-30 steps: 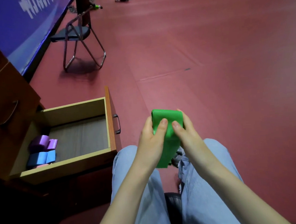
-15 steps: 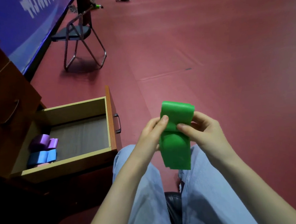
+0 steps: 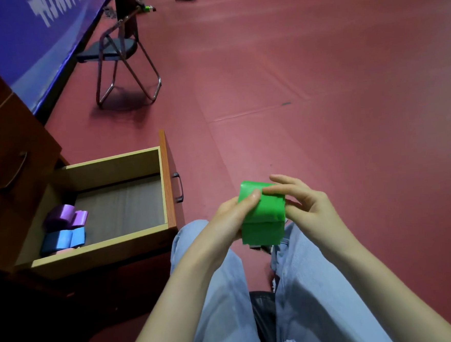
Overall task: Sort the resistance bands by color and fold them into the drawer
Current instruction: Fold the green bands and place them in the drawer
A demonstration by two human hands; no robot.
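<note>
Both hands, left hand (image 3: 228, 214) and right hand (image 3: 305, 204), are pinching a folded green band (image 3: 263, 216) above the lap, beside an open drawer (image 3: 164, 185) holding purple band (image 3: 64, 215) and blue band (image 3: 62, 239).

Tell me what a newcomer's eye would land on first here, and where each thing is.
The bright green band, folded and gripped by the left hand and right hand above the lap, stands out first. To the left, an open wooden drawer holds a folded purple band and blue band side by side. A folding chair stands on the red floor beyond.
</note>
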